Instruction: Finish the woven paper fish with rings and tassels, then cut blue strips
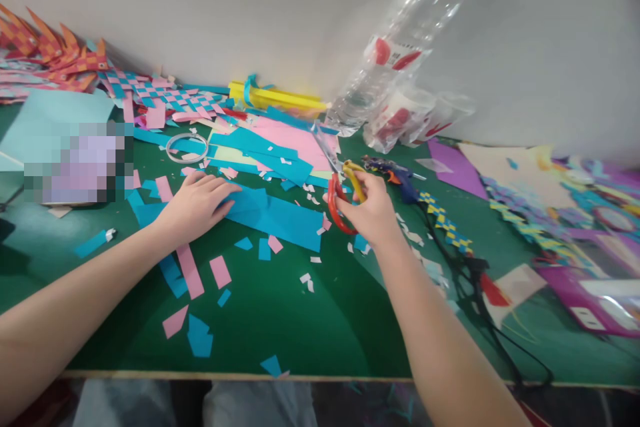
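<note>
My right hand [367,207] grips a pair of scissors [336,197] by its red and yellow handles. The blades point away from me, toward the pink paper [287,135], and the handle loops look spread apart. On the left, my left hand [203,203] rests over a blue paper strip [290,223], with thumb and fingers closed on its left end. Small pink and blue cuttings lie around the strip, among them a pink piece [221,271]. More blue strips [270,150] lie beyond my hands.
A plastic bottle [400,40] and plastic-wrapped cups [400,117] stand by the wall. A glue gun [400,180] with a black cord lies to the right. A tape ring [187,148], woven paper pieces [160,90] and a blurred-out phone-like object [80,167] are to the left.
</note>
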Tool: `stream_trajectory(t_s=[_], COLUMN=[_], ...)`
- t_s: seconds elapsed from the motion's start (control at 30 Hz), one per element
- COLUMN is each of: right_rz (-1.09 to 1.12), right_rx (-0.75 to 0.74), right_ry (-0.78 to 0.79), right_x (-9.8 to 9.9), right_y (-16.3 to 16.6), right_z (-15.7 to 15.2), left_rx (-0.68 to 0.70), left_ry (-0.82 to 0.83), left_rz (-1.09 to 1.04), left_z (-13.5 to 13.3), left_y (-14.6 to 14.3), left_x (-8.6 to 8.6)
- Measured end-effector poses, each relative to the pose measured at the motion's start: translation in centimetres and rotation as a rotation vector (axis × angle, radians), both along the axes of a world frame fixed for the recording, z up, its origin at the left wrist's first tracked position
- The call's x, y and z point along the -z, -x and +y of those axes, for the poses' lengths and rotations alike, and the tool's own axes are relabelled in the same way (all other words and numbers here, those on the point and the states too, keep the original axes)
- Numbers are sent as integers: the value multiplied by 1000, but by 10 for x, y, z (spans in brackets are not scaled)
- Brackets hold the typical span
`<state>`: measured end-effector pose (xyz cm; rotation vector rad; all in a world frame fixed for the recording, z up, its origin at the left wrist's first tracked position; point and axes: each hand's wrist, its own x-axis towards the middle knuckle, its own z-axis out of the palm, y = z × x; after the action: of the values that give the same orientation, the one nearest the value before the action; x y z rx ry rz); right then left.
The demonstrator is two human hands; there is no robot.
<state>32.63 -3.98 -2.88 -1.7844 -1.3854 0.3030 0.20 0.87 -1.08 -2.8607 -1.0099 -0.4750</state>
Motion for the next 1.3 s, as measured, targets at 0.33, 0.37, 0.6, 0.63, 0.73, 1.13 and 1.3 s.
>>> stream_trajectory(t_s=[0.33, 0.37, 0.6, 0.63, 0.73, 1.13, 1.3], right_rz=[-483, -486, -582, -585, -568, -491, -465], right_rx=[9, 0, -253, -295, -422, -599, -637], right_ry=[-55, -58, 10, 35, 130, 280, 260], right_x=[-9, -10, -20, -21, -22, -26, -34], right_y=[21, 21, 8, 4, -3, 5, 8], right_z=[-10, -10, -14, -14, -16, -17, -20], left_rx=[-8, -8, 49, 63, 109, 171, 200], left_ry=[49, 40, 21, 24, 65, 198, 218], left_rz=[-24, -19, -5, -18, -51, -46, -57], left_z=[3, 3, 3, 3, 5, 4, 5], left_y=[1, 2, 3, 2, 1, -1, -3], left_x=[0, 0, 0, 1, 5, 5, 5])
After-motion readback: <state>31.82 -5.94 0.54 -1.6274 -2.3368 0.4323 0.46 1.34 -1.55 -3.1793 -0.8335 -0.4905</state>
